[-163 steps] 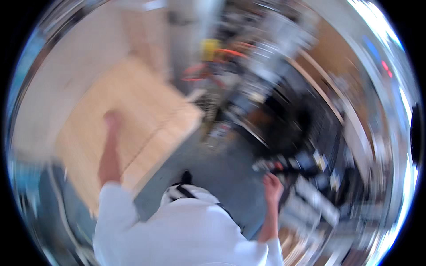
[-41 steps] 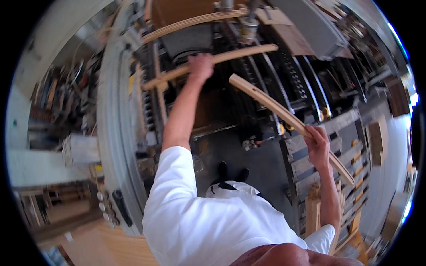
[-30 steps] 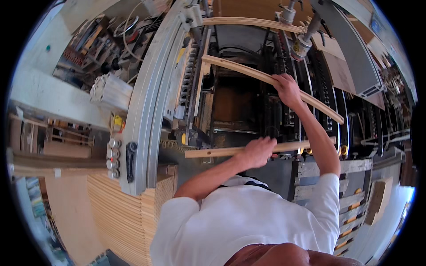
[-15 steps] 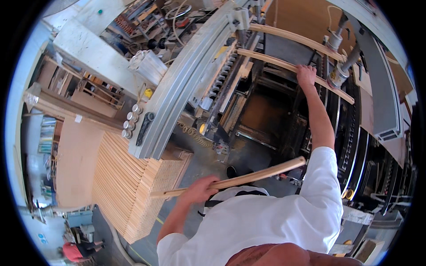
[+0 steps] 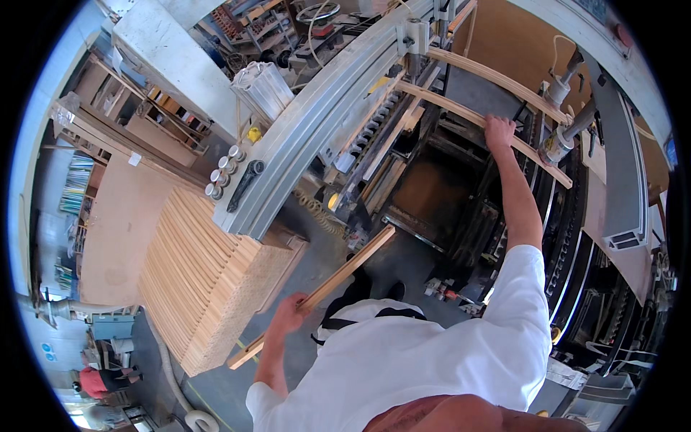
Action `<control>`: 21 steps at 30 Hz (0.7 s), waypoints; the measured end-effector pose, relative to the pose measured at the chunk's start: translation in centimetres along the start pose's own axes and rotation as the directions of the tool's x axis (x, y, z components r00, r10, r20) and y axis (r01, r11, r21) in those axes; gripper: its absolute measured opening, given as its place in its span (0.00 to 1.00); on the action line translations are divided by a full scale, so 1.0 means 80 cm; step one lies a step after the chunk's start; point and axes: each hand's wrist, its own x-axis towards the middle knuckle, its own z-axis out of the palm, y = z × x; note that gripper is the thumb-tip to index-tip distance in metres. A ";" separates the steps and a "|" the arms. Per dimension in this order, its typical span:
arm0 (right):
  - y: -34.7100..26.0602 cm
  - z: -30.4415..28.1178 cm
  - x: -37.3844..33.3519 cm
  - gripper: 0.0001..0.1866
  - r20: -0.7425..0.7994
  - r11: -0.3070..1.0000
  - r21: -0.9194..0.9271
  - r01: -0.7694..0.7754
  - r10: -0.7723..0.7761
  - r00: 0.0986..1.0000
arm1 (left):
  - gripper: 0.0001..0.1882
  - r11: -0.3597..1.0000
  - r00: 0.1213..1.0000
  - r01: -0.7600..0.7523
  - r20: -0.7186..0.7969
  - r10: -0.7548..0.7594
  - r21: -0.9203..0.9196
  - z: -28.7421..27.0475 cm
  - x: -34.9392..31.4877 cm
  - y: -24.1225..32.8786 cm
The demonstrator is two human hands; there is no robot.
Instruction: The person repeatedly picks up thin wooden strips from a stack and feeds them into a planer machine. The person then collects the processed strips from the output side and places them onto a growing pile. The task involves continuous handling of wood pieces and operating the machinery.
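Observation:
My left hand [image 5: 290, 314] is closed round a long wooden strip [image 5: 350, 265], which slants beside my body above the floor. Its lower end sticks out behind my forearm. At the machine my right arm is stretched far forward, and my right hand [image 5: 498, 132] grips a second wooden strip [image 5: 448, 106] lying across the machine's rails. The fingers go over its far edge and are partly hidden. Farther back a third strip [image 5: 497, 75] lies roughly parallel to it, with two cylindrical clamps [image 5: 557, 147] over the right ends.
A big stack of wooden strips [image 5: 194, 270] stands at the left. A heavy metal beam [image 5: 317, 137] crosses above it and the machine. Below the rails lies a dark, dusty opening [image 5: 435, 183]. A hose [image 5: 167, 360] runs over the floor; another person [image 5: 101, 380] is far back left.
My left hand has moved left with its strip, which has swung steeper, its far end shifting left. My right hand stays on the strip on the machine. The whole view has shifted slightly.

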 end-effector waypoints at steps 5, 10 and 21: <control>0.005 0.002 -0.001 0.09 0.060 0.999 -0.002 -0.033 0.033 0.998 | 0.17 0.989 0.997 0.065 -0.021 -0.068 -0.132 -0.003 -0.033 -0.014; -0.009 -0.015 0.006 0.15 0.116 0.995 0.008 -0.101 0.100 0.988 | 0.17 0.959 0.990 0.118 -0.041 -0.134 -0.259 -0.039 -0.087 -0.022; -0.254 -0.164 -0.146 0.16 -0.196 0.360 0.916 0.175 0.023 0.980 | 0.11 0.703 0.849 -0.060 -0.407 -0.337 -0.708 -0.163 -0.229 -0.217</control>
